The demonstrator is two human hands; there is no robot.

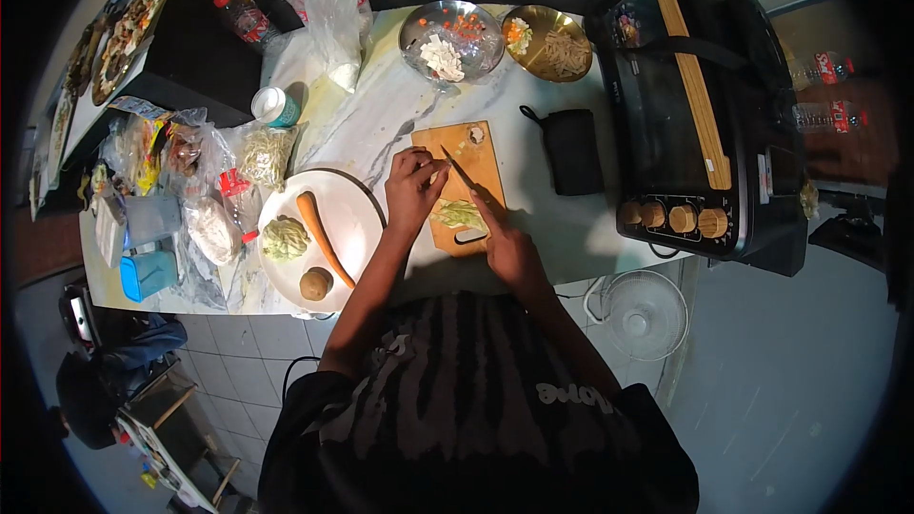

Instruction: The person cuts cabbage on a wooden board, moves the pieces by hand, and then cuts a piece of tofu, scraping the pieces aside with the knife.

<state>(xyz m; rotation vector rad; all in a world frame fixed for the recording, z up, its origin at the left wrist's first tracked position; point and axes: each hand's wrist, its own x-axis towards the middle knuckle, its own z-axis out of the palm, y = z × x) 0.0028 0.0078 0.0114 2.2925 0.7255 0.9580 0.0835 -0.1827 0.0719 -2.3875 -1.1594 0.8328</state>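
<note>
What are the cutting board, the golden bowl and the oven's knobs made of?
Cutting board: probably wood, smooth, from its warm tan colour.
Golden bowl: apparently polished metal, given its bright glints.
Oven's knobs: matte wood or wood-look plastic, showing streaky brown grain.

Gleams metallic on the silvery plate [484,55], shows wood on the cutting board [486,168], looks matt on the pouch [574,152]!

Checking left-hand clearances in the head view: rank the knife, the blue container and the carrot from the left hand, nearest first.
From the left hand:
1. Knife: just to its right, over the cutting board, in the right hand.
2. Carrot: to its left, on the white plate.
3. Blue container: far left, near the counter's edge.
</note>
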